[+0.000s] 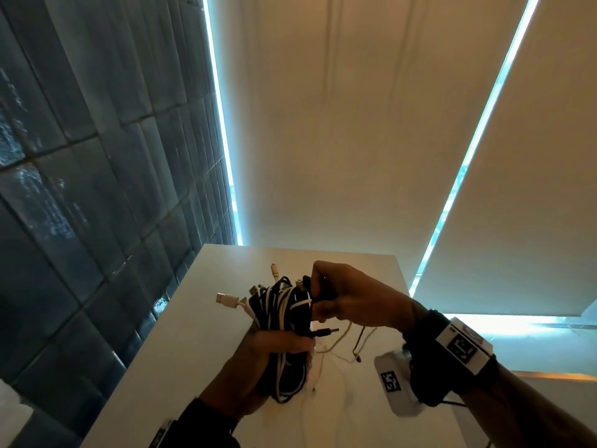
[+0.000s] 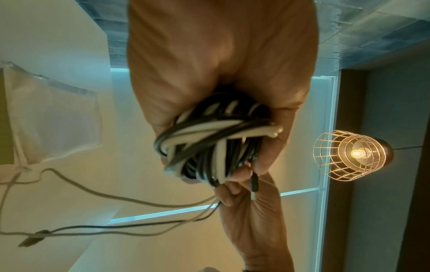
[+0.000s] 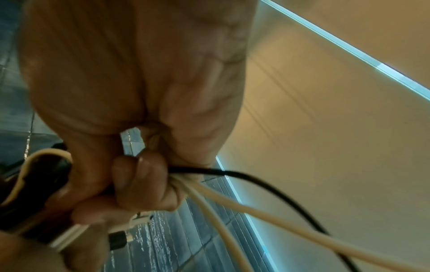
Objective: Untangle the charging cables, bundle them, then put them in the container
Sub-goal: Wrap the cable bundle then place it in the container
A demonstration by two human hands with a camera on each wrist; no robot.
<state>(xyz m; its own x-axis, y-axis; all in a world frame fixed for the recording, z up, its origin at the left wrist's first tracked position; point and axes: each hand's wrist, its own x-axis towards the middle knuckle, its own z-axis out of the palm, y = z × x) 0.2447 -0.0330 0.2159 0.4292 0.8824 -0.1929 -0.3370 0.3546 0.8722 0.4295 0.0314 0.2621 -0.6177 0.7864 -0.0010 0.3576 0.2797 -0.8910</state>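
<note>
Left hand nearest, low centre of the head view, fingers wrapped tight around the lower part of the cable bundle. Bundle is a coil of black and white charging cables, held upright above the white tabletop, not resting on it. Its lower loops hang out below the fist.

Left wrist view: same coil packed into the palm of the left hand, black and white strands crossing each other.

Right hand just right of the bundle and slightly higher, closed on its upper right side. Right wrist view shows the right hand with curled fingers pinching loose strands: one black cable and two white cables running out to the right of the grip. These tails droop below the right hand to the tabletop, thin and tangled.

A white USB plug sticks out left from the top of the bundle; a black barrel plug pokes out right, under the right hand. A second pale connector points up at the far side.

Both wrists carry black straps with marker-tagged white camera units.

Left wrist view, left edge: clear plastic container, with slack cable lengths trailing beside it.

Beyond the tabletop: dark tiled wall on the left, cream roller blinds with bright slits between. A caged pendant lamp is lit in the left wrist view.
</note>
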